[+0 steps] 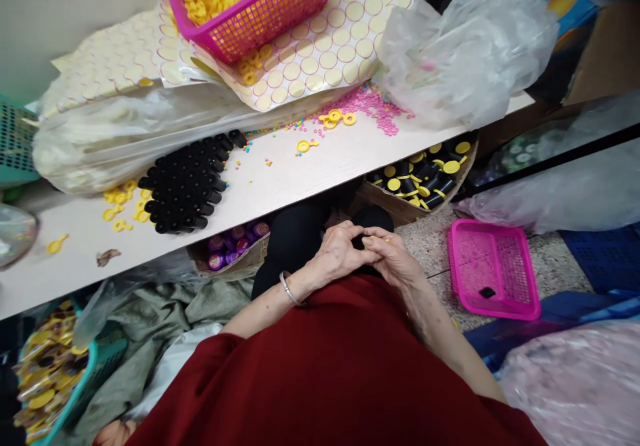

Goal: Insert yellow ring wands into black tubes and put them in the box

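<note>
Both of my hands meet in front of my lap. My left hand [337, 254] is closed around a small black container [358, 241], most of it hidden by the fingers. Pinched in my right hand [397, 259] is a small yellow ring piece [384, 238] against that container; I cannot tell whether the two are joined. On the table ahead stands a block of black containers [185, 183], packed close together. Loose yellow ring pieces [341, 118] lie beyond my hands, with one single yellow ring [304, 146] nearer the table edge.
A pink basket [255, 23] of yellow rings sits on sticker sheets [350, 33]. Pink beads [380, 109] are strewn beside a plastic bag [465, 59]. Below the table is a carton [393, 206] of black-and-yellow pieces. Another pink basket [500, 266] on the floor holds one black piece.
</note>
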The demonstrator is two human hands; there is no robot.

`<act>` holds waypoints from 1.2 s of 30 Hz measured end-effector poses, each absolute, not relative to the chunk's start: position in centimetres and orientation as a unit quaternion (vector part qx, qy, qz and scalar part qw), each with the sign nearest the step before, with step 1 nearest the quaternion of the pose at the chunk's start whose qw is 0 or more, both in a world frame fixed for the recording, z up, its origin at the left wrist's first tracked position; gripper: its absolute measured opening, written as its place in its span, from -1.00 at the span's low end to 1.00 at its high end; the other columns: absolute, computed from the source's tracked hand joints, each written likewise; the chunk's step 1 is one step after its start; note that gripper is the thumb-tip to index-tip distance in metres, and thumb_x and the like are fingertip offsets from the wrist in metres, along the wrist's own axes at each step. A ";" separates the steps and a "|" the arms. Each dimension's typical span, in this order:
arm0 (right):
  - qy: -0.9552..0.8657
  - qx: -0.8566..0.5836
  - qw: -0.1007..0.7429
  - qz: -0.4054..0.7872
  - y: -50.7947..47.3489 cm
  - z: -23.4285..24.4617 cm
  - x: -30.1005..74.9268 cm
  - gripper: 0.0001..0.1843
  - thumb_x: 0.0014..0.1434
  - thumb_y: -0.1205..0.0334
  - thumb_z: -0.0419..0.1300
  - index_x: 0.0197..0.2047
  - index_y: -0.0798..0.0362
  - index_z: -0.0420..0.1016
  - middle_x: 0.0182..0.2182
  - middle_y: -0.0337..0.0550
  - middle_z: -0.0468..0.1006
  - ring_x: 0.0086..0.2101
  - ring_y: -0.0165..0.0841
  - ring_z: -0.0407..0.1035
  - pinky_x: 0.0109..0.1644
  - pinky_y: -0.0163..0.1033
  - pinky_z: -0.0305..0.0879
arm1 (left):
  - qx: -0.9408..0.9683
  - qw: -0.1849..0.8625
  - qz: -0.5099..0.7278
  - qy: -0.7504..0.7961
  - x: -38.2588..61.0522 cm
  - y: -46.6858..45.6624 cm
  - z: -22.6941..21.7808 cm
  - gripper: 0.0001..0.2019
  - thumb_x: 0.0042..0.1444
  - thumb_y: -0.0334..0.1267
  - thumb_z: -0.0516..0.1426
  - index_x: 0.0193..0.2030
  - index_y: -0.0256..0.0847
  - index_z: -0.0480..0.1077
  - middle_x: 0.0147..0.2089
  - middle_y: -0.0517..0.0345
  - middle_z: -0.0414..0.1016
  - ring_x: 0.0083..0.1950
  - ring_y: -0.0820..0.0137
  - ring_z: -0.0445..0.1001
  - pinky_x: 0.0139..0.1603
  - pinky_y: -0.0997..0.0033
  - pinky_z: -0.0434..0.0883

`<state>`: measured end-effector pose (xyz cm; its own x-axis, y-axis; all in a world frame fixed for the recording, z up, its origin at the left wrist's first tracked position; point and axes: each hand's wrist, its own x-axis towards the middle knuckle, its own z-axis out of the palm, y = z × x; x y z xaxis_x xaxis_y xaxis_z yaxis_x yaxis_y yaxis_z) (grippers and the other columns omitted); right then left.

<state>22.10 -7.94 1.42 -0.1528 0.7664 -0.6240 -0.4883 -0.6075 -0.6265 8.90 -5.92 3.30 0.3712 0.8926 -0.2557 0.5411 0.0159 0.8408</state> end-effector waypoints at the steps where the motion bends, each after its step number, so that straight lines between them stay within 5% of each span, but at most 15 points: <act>1: -0.144 -0.501 0.420 0.742 -7.9 1.4 22.0 -0.64 -0.36 0.20 0.46 -0.43 0.09 0.48 -0.63 -0.34 0.43 -0.62 -0.52 0.28 -0.54 -0.36 0.27 | 0.674 0.475 0.188 0.534 8.9 -6.1 3.3 -0.74 -0.11 -0.18 0.26 -0.26 -0.26 0.52 -0.44 0.24 0.27 -0.40 0.51 0.24 -0.40 0.47 0.17; 10: -0.147 -0.525 0.479 0.688 -8.0 -1.3 20.5 -0.64 -0.43 0.22 0.48 -0.49 0.10 0.50 -0.65 -0.33 0.42 -0.62 -0.50 0.30 -0.55 -0.35 0.31 | 0.637 0.497 0.225 0.545 8.5 -6.1 0.4 -0.72 -0.15 -0.26 0.27 -0.22 -0.25 0.54 -0.42 0.22 0.35 -0.41 0.50 0.28 -0.38 0.48 0.22; 13: -0.159 -0.473 0.467 0.730 -7.9 -1.7 21.0 -0.49 -0.34 -0.06 0.46 -0.34 0.05 0.50 -0.56 -0.33 0.45 -0.58 -0.48 0.35 -0.51 -0.29 0.40 | 0.616 0.517 0.252 0.538 7.9 -5.1 0.2 -0.67 -0.22 -0.24 0.31 -0.23 -0.26 0.55 -0.42 0.22 0.37 -0.43 0.53 0.27 -0.40 0.49 0.23; 17: -0.172 -0.413 0.459 0.768 -7.9 -1.3 22.2 -0.31 -0.15 -0.44 0.14 -0.24 0.01 0.49 -0.36 -0.18 0.54 -0.45 -0.41 0.43 -0.46 -0.26 0.46 | 0.566 0.601 0.299 0.478 7.0 -4.2 1.3 -0.57 -0.31 -0.11 0.37 -0.26 -0.30 0.57 -0.41 0.17 0.40 -0.43 0.54 0.27 -0.42 0.50 0.24; 27: -0.196 -0.427 0.468 0.749 -8.7 -0.2 21.6 -0.34 -0.23 -0.34 0.29 -0.20 0.00 0.50 -0.34 -0.20 0.50 -0.44 -0.42 0.39 -0.40 -0.22 0.47 | 0.666 0.533 0.274 0.444 6.8 -4.7 2.5 -0.65 -0.18 -0.19 0.32 -0.17 -0.13 0.56 -0.37 0.20 0.41 -0.36 0.51 0.33 -0.33 0.49 0.29; 36: -0.248 -0.501 0.464 0.687 -8.9 0.7 21.5 -0.48 -0.27 -0.14 0.41 -0.28 0.01 0.51 -0.59 -0.36 0.32 -0.61 -0.57 0.12 -0.57 -0.41 0.17 | 0.749 0.426 0.238 0.449 7.6 -5.6 2.4 -0.77 -0.11 -0.24 0.25 -0.26 -0.23 0.56 -0.43 0.22 0.31 -0.41 0.52 0.26 -0.37 0.48 0.22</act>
<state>21.50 -8.91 0.74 -0.0668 0.8865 -0.4579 -0.3883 -0.4459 -0.8065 7.64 -5.61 2.37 0.4842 0.8745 -0.0270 0.4695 -0.2337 0.8514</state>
